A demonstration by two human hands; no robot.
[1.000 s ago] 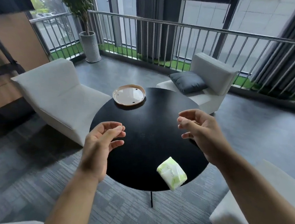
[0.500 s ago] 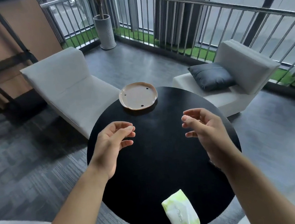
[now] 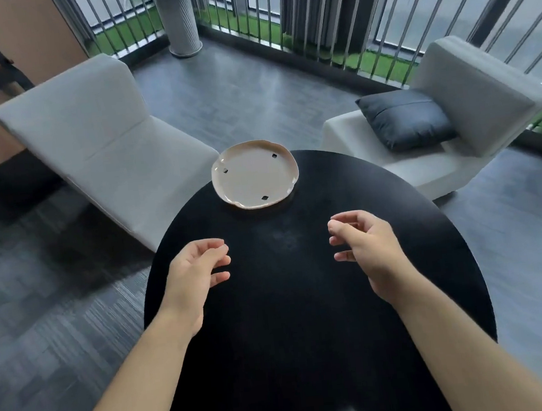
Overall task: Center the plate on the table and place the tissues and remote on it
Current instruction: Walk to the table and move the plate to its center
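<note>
Plate beyond both empty, half-curled hands: likely rigid, breakable, smooth; best gripped at opposite rims.

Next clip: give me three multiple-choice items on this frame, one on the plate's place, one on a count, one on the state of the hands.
1. Where is the plate?
A. centre of the table
B. far edge of the table
C. on a chair

2. How many dark square marks show on the plate?
A. one
B. three
C. six

3. What are the hands doing?
A. both empty, fingers loosely curled
B. both gripping the plate
C. one holding a cushion

Key: 1 B, it overhangs the far rim of the table; 2 B, three marks show; 3 A, left hand and right hand hover apart, holding nothing.
</note>
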